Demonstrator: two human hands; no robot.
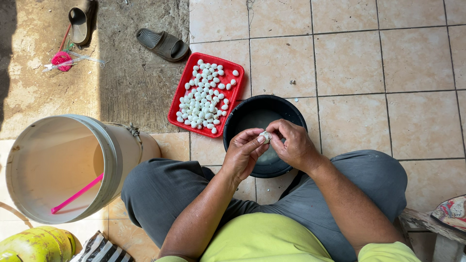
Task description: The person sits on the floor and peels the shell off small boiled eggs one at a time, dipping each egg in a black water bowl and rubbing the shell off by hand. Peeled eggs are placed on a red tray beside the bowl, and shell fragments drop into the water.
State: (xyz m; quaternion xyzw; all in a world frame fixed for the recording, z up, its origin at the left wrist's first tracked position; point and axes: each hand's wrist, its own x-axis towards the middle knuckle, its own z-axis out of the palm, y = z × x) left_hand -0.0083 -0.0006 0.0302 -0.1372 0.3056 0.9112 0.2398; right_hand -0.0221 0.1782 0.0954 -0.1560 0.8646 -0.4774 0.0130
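My left hand [242,153] and my right hand [291,143] meet over a black bowl [286,109] on the tiled floor. Both pinch a small white egg-like piece [265,136] between their fingertips. Just left of the bowl sits a red rectangular tray [182,104] holding several small white peeled pieces [204,97]. My knees in grey trousers frame the bowl on both sides.
A large white bucket [116,160] with a pink stick [77,194] inside stands at the left. Two dark sandals [162,44] lie on the bare concrete at the back. A green-yellow fruit [36,245] sits at bottom left, a wooden stool edge [427,223] at right.
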